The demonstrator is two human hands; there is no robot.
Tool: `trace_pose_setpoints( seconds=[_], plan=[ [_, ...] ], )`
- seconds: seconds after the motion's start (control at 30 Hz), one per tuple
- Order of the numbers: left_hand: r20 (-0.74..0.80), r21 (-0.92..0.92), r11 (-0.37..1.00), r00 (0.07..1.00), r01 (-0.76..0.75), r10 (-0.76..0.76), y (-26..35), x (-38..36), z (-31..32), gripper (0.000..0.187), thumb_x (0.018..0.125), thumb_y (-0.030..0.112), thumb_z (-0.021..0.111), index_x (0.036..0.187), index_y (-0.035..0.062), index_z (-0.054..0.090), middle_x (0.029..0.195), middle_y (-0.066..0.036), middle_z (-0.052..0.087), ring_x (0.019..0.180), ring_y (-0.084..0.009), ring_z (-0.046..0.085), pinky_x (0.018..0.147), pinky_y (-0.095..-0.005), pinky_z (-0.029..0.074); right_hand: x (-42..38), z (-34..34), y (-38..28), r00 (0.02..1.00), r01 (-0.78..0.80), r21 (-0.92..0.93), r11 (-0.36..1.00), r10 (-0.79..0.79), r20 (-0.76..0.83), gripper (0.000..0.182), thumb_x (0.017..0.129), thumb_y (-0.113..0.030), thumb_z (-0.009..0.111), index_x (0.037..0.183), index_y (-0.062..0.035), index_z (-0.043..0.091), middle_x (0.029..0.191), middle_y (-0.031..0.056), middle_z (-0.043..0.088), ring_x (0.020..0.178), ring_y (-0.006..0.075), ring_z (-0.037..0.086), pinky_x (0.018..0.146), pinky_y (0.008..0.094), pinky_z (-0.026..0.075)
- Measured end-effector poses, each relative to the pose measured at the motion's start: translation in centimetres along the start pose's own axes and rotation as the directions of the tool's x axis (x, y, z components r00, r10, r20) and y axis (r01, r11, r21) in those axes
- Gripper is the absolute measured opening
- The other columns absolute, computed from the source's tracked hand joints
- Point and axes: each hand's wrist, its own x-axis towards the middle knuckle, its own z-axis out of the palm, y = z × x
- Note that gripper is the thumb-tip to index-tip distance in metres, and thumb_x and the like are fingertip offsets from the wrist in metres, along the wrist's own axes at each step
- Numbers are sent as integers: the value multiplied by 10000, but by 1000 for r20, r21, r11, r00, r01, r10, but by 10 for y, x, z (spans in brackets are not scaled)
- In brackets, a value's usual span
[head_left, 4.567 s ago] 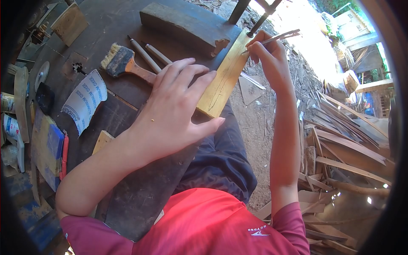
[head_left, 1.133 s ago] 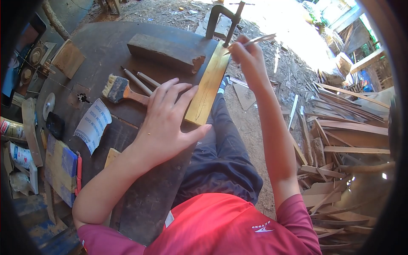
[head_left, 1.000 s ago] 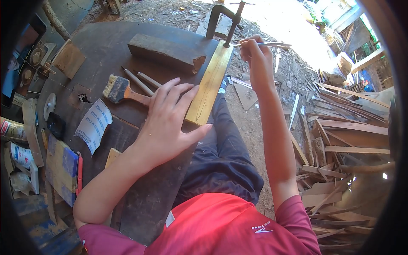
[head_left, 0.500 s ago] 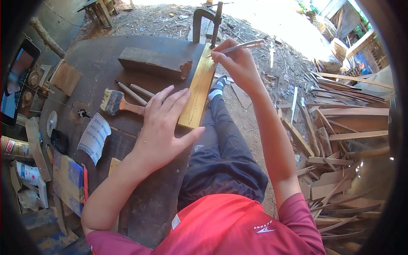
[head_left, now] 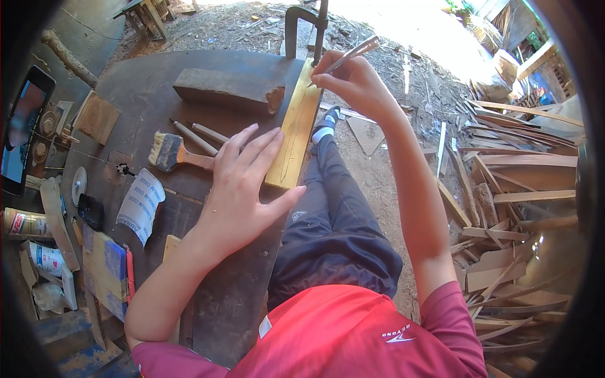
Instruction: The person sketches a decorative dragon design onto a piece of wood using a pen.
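Yellow wooden strip (head_left: 294,138) lying along the right edge of a dark counter (head_left: 233,302), the broadest surface shown, with a curved far side. Well apart, to the right, lies a pile of wood pieces (head_left: 535,196). On the counter, left of the strip and apart from it, rests a dark wooden block (head_left: 220,90) with a chipped end. The left hand (head_left: 242,170) lies palm down, its grip slack and spread, clasping nothing; the index fingertip meets the strip's left edge, and the thumb lies just beside its near end. The right hand (head_left: 356,82) is raised over the far part of the strip. A metal clamp (head_left: 292,34) stands at the far end, its foot partly hidden by the right hand. Left of the left hand lie a curled abrasive sheet (head_left: 142,205) and a flat paintbrush (head_left: 179,155); near the brush are two grey pencil-shaped tools (head_left: 195,138). The right hand's grip is closed, thumb against fingers, on a slender marking tool (head_left: 353,53), tilted, its tip at the strip's surface. Thin dark lines (head_left: 289,160) run lengthwise on the near half.
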Motion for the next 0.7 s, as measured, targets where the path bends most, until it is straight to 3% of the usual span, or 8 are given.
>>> trace_pose_setpoints(
  seconds=[0.47, 0.7],
  plan=[
    [4, 4, 1000, 1000, 3, -3, 1, 0, -1, 830, 945, 406, 878, 1610, 6, 583, 1623, -170, 604, 1588, -403, 429, 1321, -532, 331, 5, -1, 5, 993, -93, -171, 981, 103, 53, 254, 1019, -240, 759, 1118, -7, 785, 940, 61, 793, 898, 120, 728, 860, 324, 563],
    [5, 7, 1000, 1000, -2, 2, 0, 0, -1, 833, 946, 407, 879, 1612, 5, 581, 1624, -172, 603, 1589, -405, 428, 1320, -535, 331, 4, 2, -1, 1000, -3, -96, 995, 3, 5, 257, 1013, -239, 758, 1106, -1, 785, 937, 72, 794, 894, 133, 733, 858, 331, 566]
  ],
)
